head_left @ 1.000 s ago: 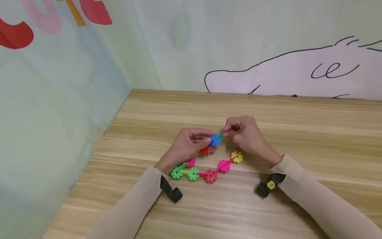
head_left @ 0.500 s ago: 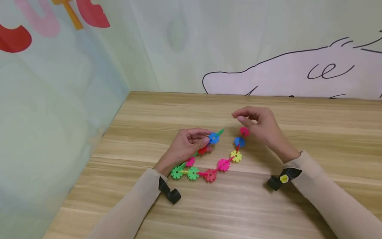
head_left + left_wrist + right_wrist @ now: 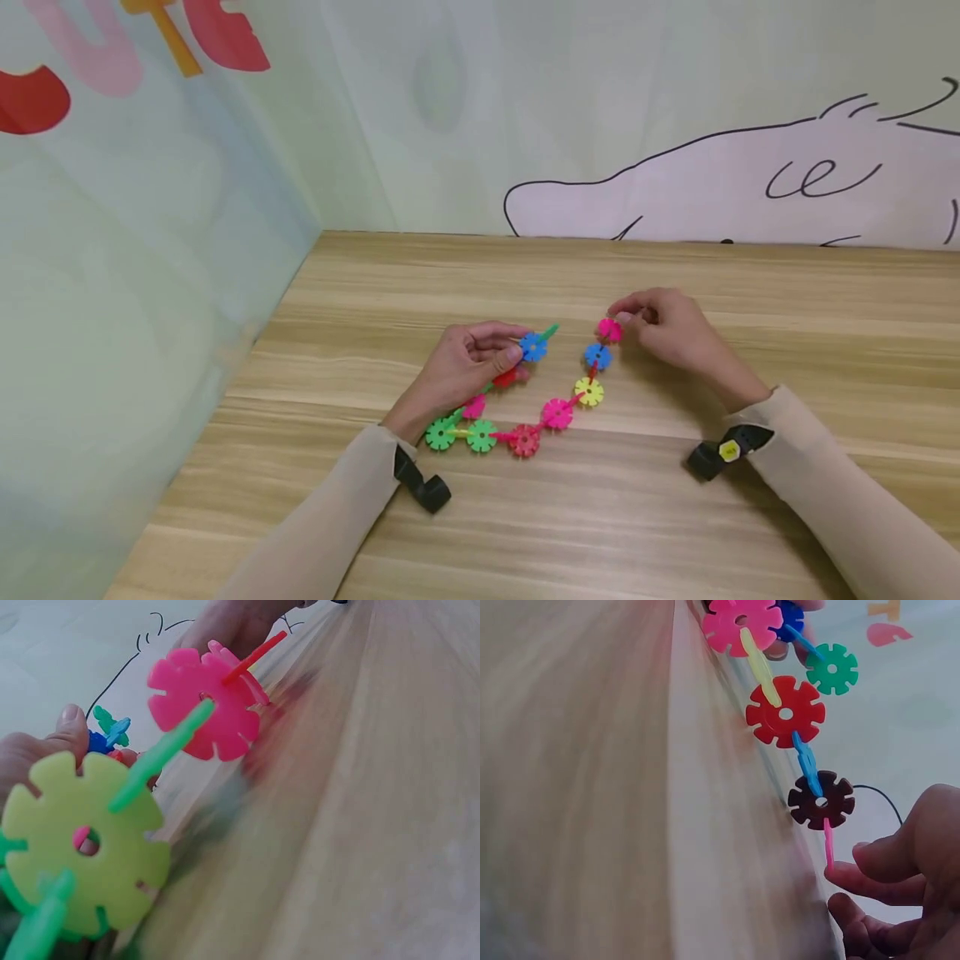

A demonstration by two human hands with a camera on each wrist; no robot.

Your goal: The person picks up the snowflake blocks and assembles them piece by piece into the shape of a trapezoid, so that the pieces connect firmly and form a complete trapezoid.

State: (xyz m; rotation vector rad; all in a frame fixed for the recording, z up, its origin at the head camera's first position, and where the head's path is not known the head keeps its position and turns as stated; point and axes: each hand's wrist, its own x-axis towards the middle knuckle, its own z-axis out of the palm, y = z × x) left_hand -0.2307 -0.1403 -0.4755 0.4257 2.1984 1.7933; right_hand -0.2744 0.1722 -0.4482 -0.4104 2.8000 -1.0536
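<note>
A chain of notched, flower-shaped interlocking plastic discs (image 3: 525, 440) curves across the wooden table in the head view. My left hand (image 3: 465, 367) pinches one end near a blue disc (image 3: 533, 347); a green disc (image 3: 553, 331) sticks out past it. At the chain's other end is a pink disc (image 3: 609, 331), joined to a blue one (image 3: 597, 357) below it. My right hand (image 3: 667, 325) is at that pink disc. In the right wrist view, its index fingertip touches the pink disc (image 3: 829, 847), while the thumb stands apart. My left palm hides part of the chain.
The wooden tabletop (image 3: 570, 525) meets a wall with an animal drawing (image 3: 697, 187) at the back. A pale wall (image 3: 127, 292) with coloured letters borders the left side. Each wrist wears a black strap with a camera (image 3: 432, 493).
My right hand has let go of the green disc beside the left hand's blue disc. It moved right, then down to the pink end disc. The left hand keeps its hold.
</note>
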